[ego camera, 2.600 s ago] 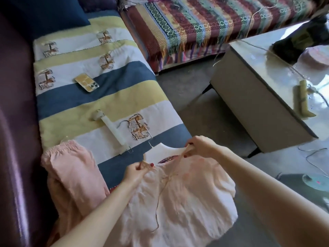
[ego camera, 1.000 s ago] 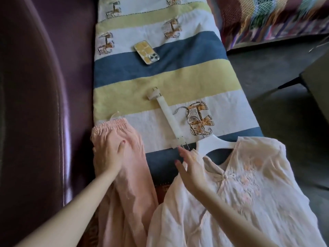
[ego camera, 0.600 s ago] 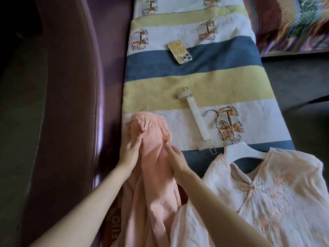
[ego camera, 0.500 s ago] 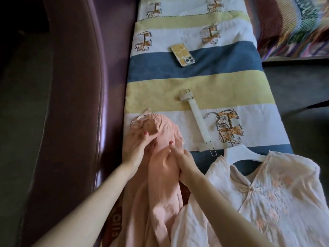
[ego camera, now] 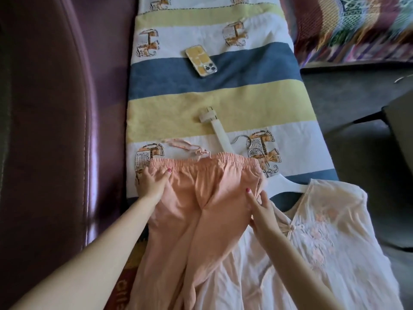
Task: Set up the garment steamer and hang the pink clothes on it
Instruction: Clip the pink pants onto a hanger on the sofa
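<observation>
While both hands — left hand point(ego camera: 152, 183), right hand point(ego camera: 260, 206) — press flat, spreading pink trousers point(ego camera: 201, 198); next, probably clip hanger point(ego camera: 218, 128).

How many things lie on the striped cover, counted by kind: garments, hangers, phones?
Garments: 2, the pink trousers and the pale pink blouse
Hangers: 2, the white clip hanger and the white hanger inside the blouse
Phones: 1, the yellow-cased phone
Total: 5
</observation>
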